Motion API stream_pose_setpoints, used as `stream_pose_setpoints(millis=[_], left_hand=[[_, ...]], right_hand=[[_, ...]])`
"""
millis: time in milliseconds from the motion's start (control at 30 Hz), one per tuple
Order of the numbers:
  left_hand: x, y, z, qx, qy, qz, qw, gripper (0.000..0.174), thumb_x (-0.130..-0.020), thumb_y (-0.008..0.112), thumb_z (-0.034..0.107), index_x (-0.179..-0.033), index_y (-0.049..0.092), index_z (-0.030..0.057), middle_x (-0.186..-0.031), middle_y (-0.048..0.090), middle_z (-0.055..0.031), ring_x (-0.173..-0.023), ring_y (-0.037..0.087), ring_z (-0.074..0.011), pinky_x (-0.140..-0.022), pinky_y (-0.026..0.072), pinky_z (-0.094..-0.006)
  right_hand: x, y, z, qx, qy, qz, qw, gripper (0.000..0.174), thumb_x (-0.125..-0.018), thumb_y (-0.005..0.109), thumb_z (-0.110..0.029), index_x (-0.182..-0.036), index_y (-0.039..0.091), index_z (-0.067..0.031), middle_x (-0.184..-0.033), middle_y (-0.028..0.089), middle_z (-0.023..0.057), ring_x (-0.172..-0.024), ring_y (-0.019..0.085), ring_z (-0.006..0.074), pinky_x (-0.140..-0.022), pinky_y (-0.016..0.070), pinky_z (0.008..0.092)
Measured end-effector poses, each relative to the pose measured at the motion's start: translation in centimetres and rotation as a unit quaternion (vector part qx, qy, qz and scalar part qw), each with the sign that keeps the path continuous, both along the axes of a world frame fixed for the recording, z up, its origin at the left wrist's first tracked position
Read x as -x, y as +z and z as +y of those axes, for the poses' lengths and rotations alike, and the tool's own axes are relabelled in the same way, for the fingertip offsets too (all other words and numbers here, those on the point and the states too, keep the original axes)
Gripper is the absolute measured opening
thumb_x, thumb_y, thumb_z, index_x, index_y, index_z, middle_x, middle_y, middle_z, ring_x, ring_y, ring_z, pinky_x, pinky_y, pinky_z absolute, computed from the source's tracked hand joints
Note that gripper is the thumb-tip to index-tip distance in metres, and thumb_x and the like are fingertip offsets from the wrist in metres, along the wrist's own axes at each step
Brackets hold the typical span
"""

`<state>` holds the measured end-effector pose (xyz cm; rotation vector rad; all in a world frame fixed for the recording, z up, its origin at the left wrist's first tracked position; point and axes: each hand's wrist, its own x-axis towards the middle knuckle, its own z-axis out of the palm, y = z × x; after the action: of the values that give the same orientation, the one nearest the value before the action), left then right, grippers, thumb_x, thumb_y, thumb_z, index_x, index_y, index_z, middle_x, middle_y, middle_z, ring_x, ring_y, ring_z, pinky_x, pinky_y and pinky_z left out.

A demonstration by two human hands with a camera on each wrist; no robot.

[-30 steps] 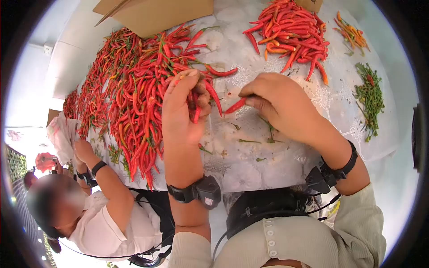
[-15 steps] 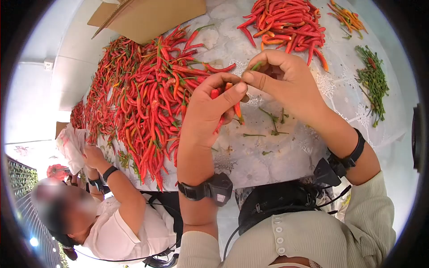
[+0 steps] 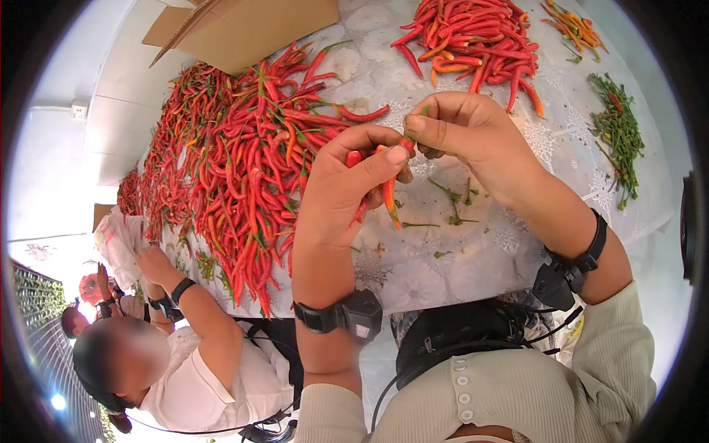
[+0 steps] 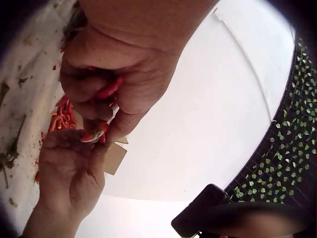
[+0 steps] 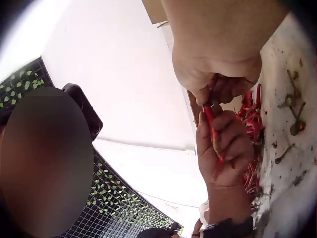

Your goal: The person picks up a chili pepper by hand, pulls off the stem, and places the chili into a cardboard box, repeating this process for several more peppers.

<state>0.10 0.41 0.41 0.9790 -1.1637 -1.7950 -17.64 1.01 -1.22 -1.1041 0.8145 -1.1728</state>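
In the head view the left hand (image 3: 343,181) holds several red chilies, one of them an orange-red chili (image 3: 390,201) that hangs below its fingers. Thumb and forefinger pinch a chili at its top end. Touching those fingertips, the right hand (image 3: 480,144) pinches the stem end, where a bit of green shows. The right wrist view shows a chili (image 5: 213,130) lying along the left palm under the right fingertips. More red chili (image 4: 110,88) sticks out of the left fist in the left wrist view.
A large heap of red chilies (image 3: 244,177) lies left, beside a cardboard box (image 3: 251,29). Further back are a red pile (image 3: 473,44), orange chilies (image 3: 574,29) and green stems (image 3: 619,133). Loose stems (image 3: 452,198) lie near the hands. Another person (image 3: 199,362) sits at left.
Since one second ago the hands have come together, and the left has turned its thumb toward the right. The single red chili that the right hand held apart no longer shows there.
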Motion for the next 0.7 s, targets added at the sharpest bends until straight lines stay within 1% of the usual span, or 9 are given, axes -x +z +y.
stream_pose_setpoints(millis=[100, 200, 300, 400, 467, 500, 567, 667, 700], left_hand=[[0.1, 0.2, 0.2, -0.009, 0.001, 0.017, 1.0, 0.023, -0.077, 0.068, 0.013, -0.094, 0.059, 0.0004, -0.073, 0.063, -0.0064, -0.059, 0.057, -0.0054, -0.042, 0.0352, -0.0137], [-0.3, 0.3, -0.1, -0.025, -0.027, 0.035, 0.999, 0.023, -0.077, 0.066, 0.013, -0.094, 0.059, -0.0005, -0.074, 0.063, -0.0071, -0.06, 0.058, -0.0069, -0.042, 0.0364, -0.0144], [0.3, 0.5, 0.2, -0.059, 0.009, 0.066, 0.996, 0.02, -0.078, 0.063, 0.012, -0.094, 0.059, -0.0007, -0.076, 0.063, -0.0076, -0.058, 0.057, -0.0071, -0.041, 0.0368, -0.0157], [-0.1, 0.1, -0.1, -0.075, -0.032, 0.084, 0.993, 0.02, -0.081, 0.058, 0.017, -0.093, 0.059, 0.0005, -0.072, 0.061, -0.0068, -0.053, 0.053, -0.0074, -0.039, 0.0359, -0.0171], [-1.1, -0.6, -0.6, -0.108, -0.055, 0.142, 0.982, 0.022, -0.083, 0.054, 0.022, -0.092, 0.058, 0.0021, -0.071, 0.058, -0.006, -0.051, 0.049, -0.0081, -0.038, 0.0347, -0.0181], [-1.5, -0.7, -0.8, -0.124, -0.066, 0.171, 0.975, 0.024, -0.084, 0.052, 0.024, -0.092, 0.058, 0.0028, -0.07, 0.057, -0.0056, -0.05, 0.047, -0.0085, -0.038, 0.0341, -0.0186], [-1.8, -0.3, -1.2, -0.126, -0.045, 0.266, 0.955, 0.025, -0.085, 0.05, 0.027, -0.092, 0.058, 0.0042, -0.07, 0.054, -0.0045, -0.051, 0.045, -0.0099, -0.037, 0.033, -0.0195], [-2.8, 0.3, -1.5, -0.112, -0.01, 0.36, 0.926, 0.026, -0.086, 0.048, 0.029, -0.092, 0.058, 0.0053, -0.071, 0.052, -0.004, -0.053, 0.044, -0.0115, -0.037, 0.0324, -0.0206], [-3.2, 0.4, -1.6, -0.105, 0.002, 0.384, 0.917, 0.026, -0.087, 0.048, 0.029, -0.092, 0.058, 0.0056, -0.072, 0.051, -0.0041, -0.053, 0.044, -0.012, -0.037, 0.0323, -0.0209]], right_hand=[[0.1, -0.1, 0.0, -0.046, 0.032, -0.049, 0.997, 0.023, -0.084, 0.062, -0.026, -0.082, 0.062, -0.0033, -0.072, 0.056, -0.0021, -0.065, 0.048, 0.0048, -0.061, 0.0389, 0.0195], [0.0, 0.0, 0.1, -0.074, 0.05, -0.101, 0.991, 0.022, -0.084, 0.062, -0.027, -0.081, 0.061, -0.0051, -0.074, 0.056, -0.0021, -0.067, 0.048, 0.0054, -0.062, 0.0389, 0.0203], [-0.2, 0.3, 0.3, -0.099, 0.056, -0.134, 0.984, 0.022, -0.085, 0.062, -0.027, -0.079, 0.06, -0.0065, -0.074, 0.055, -0.0026, -0.068, 0.048, 0.0058, -0.062, 0.0386, 0.0206], [-0.3, 0.4, 0.4, -0.126, 0.054, -0.183, 0.973, 0.02, -0.084, 0.062, -0.027, -0.079, 0.059, -0.0071, -0.072, 0.054, -0.0029, -0.066, 0.047, 0.006, -0.062, 0.0384, 0.0204], [0.1, -0.3, 0.0, -0.126, 0.053, -0.227, 0.964, 0.019, -0.084, 0.062, -0.025, -0.079, 0.058, -0.0072, -0.071, 0.053, -0.0031, -0.065, 0.046, 0.0057, -0.061, 0.0383, 0.0204], [0.3, -0.2, -0.2, -0.12, 0.037, -0.203, 0.971, 0.018, -0.083, 0.062, -0.024, -0.077, 0.058, -0.0074, -0.071, 0.054, -0.0029, -0.064, 0.046, 0.0057, -0.06, 0.0382, 0.0205], [0.6, 0.3, -0.3, -0.108, 0.005, -0.155, 0.982, 0.018, -0.082, 0.062, -0.022, -0.074, 0.057, -0.0077, -0.071, 0.054, -0.0025, -0.063, 0.046, 0.0058, -0.059, 0.0382, 0.0208], [0.5, 0.1, -0.3, -0.048, 0.037, -0.054, 0.997, 0.019, -0.08, 0.063, -0.022, -0.07, 0.057, -0.0067, -0.071, 0.054, -0.003, -0.061, 0.047, 0.0061, -0.058, 0.0381, 0.0204], [0.4, 0.0, -0.1, -0.028, 0.058, -0.014, 0.998, 0.019, -0.08, 0.063, -0.022, -0.07, 0.058, -0.0064, -0.07, 0.055, -0.0017, -0.062, 0.048, 0.0084, -0.059, 0.039, 0.0216]])
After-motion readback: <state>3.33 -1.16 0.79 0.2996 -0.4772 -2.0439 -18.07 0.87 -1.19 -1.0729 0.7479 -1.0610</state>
